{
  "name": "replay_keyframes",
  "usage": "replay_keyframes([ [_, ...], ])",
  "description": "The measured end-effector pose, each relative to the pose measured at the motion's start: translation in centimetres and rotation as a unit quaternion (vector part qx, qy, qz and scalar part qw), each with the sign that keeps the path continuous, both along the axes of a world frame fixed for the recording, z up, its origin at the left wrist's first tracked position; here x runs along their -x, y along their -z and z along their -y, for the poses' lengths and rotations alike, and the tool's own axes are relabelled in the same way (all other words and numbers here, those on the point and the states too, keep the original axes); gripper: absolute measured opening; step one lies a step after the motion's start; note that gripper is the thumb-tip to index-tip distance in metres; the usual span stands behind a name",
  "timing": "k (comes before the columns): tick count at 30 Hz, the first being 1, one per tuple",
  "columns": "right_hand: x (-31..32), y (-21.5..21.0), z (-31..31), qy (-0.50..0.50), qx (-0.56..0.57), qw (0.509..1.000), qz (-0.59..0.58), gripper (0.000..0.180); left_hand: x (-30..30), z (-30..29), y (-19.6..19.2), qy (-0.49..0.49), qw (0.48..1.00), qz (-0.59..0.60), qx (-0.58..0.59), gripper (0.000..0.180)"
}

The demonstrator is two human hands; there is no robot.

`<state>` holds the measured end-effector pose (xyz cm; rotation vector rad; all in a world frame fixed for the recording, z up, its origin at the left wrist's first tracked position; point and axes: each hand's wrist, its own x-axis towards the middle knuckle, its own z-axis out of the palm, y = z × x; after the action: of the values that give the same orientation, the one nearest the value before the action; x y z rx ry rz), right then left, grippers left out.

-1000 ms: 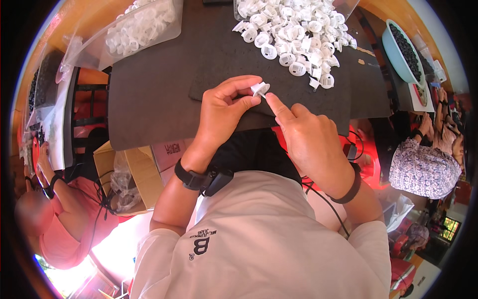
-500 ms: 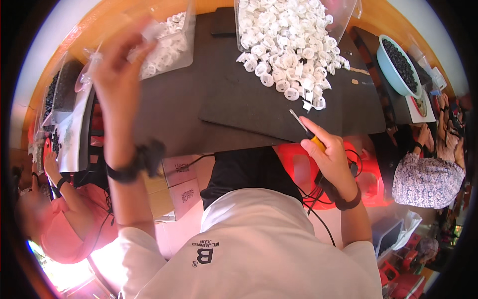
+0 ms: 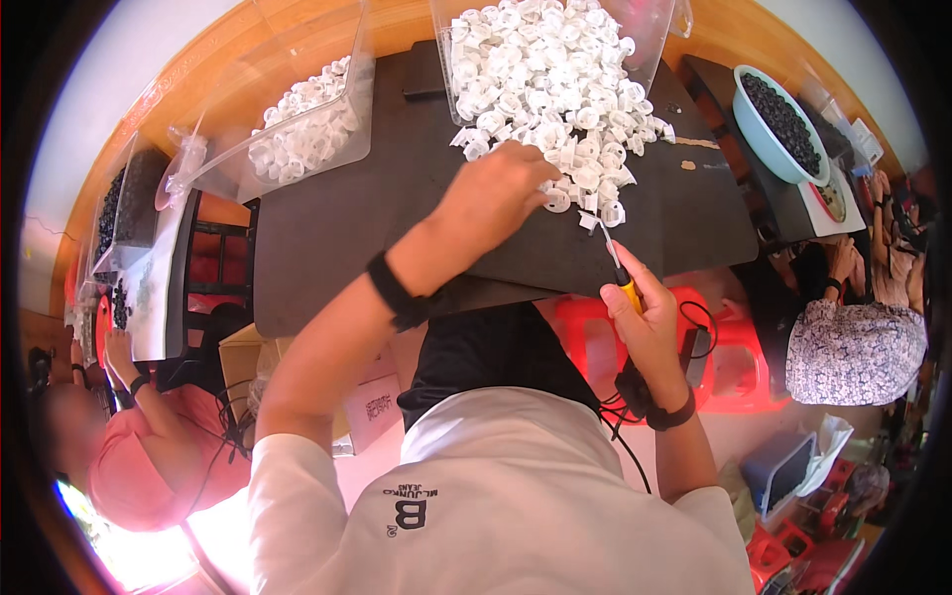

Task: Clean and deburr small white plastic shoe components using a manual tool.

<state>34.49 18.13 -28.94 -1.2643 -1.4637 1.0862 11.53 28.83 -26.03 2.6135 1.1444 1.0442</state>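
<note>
Heap of small white plastic caps (image 3: 555,89) on dark mat (some spilling forward), yellow-handled screwdriver (image 3: 619,270) tilted upright

A single head-worn fisheye view looks steeply down from above the person's own chest and forearms, facing forward over the dark rectangular work mat (image 3: 397,213); it sits close over the left hand (image 3: 496,193) and right hand (image 3: 650,327); straight edges bow toward the black circular rim; the heap of small white plastic caps (image 3: 555,79) lies toward the top, farther off.
</note>
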Motion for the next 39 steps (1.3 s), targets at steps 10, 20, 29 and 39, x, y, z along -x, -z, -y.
replay_keyframes([
  [10,0.1,0.3,-0.8,0.014,-0.077,0.997,0.020,0.049,-0.3,1.1,-0.1,0.007,0.976,0.122,0.177,0.016],
  [20,5.6,-0.7,-3.0,-0.048,-0.132,0.989,-0.050,0.053,1.4,6.7,1.4,0.035,0.784,0.404,0.470,0.023],
  [29,5.7,-1.0,-3.9,-0.076,0.016,0.994,-0.084,0.053,1.8,7.6,3.4,0.085,0.706,0.492,0.502,0.030],
  [39,4.3,-1.2,-2.4,-0.090,-0.074,0.989,0.096,0.034,2.2,6.9,6.2,0.050,0.684,0.574,0.447,0.029],
])
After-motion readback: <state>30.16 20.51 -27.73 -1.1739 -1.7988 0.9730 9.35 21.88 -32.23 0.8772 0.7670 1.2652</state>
